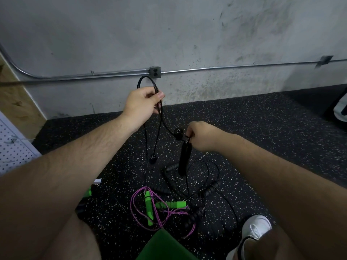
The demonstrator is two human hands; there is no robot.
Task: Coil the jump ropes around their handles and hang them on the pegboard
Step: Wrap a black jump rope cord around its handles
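The black jump rope (159, 128) is in the air, in the middle of the scene, above the floor and between both hands. The left hand (141, 102) holds it higher and farther; its fingers (159, 95) are curled and the thumb presses a bundle of thin glossy strands, so a small loop stands up above the fist. From there the strands hang down, and one ends in a small round black piece near the floor. The right hand (201, 136) is lower and nearer, to the right. Its fingers (189, 131) pinch the top end of a smooth black handle (185, 158), which hangs straight down. A second round black end is just beside these fingers, to the left.

Under the hands the floor (262, 128) is black rubber with white speckles. On its near part lies a tangled pile: green handles (170, 204) with a purple cord (135, 203), and black ribbed handles (211, 189) with thin black cords. A white shoe (256, 227) stands near right.

The floor ends at a stained grey concrete wall (187, 34) on the far side. A metal conduit (244, 67) runs along the wall through an outlet box (155, 72). The white pegboard (13, 149) is at the left edge, well apart from the rope. The floor to the right of the hands is open.
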